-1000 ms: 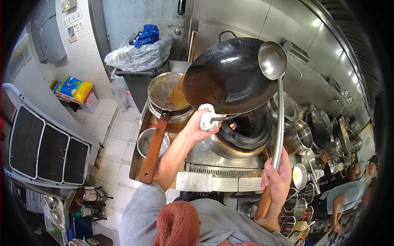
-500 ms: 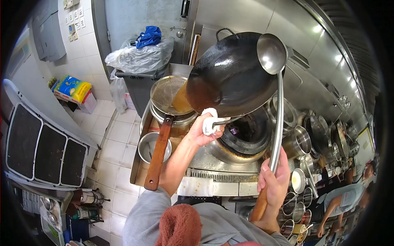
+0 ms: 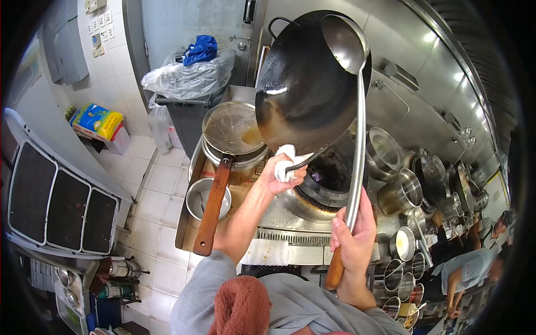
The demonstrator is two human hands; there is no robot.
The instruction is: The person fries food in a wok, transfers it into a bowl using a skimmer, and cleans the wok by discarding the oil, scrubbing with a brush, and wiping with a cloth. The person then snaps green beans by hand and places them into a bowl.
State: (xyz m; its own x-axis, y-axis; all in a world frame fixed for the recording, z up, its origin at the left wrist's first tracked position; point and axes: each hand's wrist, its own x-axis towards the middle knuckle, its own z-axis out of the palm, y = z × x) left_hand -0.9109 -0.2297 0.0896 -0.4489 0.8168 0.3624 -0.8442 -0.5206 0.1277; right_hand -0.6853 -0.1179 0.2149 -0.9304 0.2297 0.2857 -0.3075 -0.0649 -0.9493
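Observation:
My left hand (image 3: pixel 282 174) is closed round the wok's handle through a folded white cloth (image 3: pixel 286 163). The dark wok (image 3: pixel 307 84) is tilted steeply to the left, its lower left edge beside a round mesh strainer (image 3: pixel 229 125) that rests over a metal pot (image 3: pixel 237 162). Brown liquid shows at the strainer's right side. The strainer's wooden handle (image 3: pixel 215 206) points toward me. My right hand (image 3: pixel 355 231) grips a long-handled ladle (image 3: pixel 359 134), whose bowl is up against the wok's upper right part. Below the wok is the burner (image 3: pixel 329 176).
A small metal pot (image 3: pixel 207 199) sits left of the burner. Metal pots (image 3: pixel 400 192) and pans stand to the right. A plastic-covered bin (image 3: pixel 192 78) is behind at the left. Another person (image 3: pixel 466 271) is at the lower right.
The wok has been raised and tipped more steeply, and its liquid has shrunk to a thin trace. The ladle and my right hand have shifted left, the ladle's bowl also upward.

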